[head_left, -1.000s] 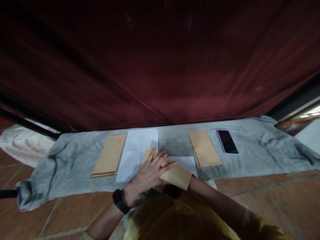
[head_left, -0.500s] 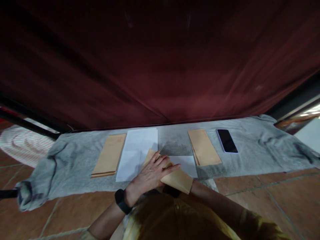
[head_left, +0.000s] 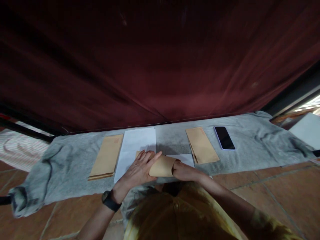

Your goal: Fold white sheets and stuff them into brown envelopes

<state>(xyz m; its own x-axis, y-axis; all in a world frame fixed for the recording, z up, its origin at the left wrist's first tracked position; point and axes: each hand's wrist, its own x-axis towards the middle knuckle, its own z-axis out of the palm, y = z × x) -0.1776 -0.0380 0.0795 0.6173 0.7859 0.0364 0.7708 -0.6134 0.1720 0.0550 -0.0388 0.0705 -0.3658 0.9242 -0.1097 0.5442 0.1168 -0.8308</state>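
A brown paper envelope (head_left: 162,166) bulges between my hands, its mouth toward the right. My left hand (head_left: 143,166), with a dark watch on the wrist, lies over its left part and holds it, the thumb along its upper side. My right hand (head_left: 183,171) reaches into the open mouth; its fingers are hidden inside, so their pose does not show. Under and behind the envelope lie white paper sheets (head_left: 137,138) on the left and another white sheet (head_left: 186,159) on the right, partly covered by my hands.
A stack of brown envelopes (head_left: 106,156) lies at the left, and a smaller pile of envelopes (head_left: 202,145) at the right. Beside that pile rests a phone (head_left: 224,138). All lie on a grey cloth (head_left: 250,143), with a dark red curtain (head_left: 160,83) behind it.
The envelope has turned from a slant to nearly level and bulges open. My right hand, previously hidden behind it, now shows at its mouth. My left hand has shifted left with it.
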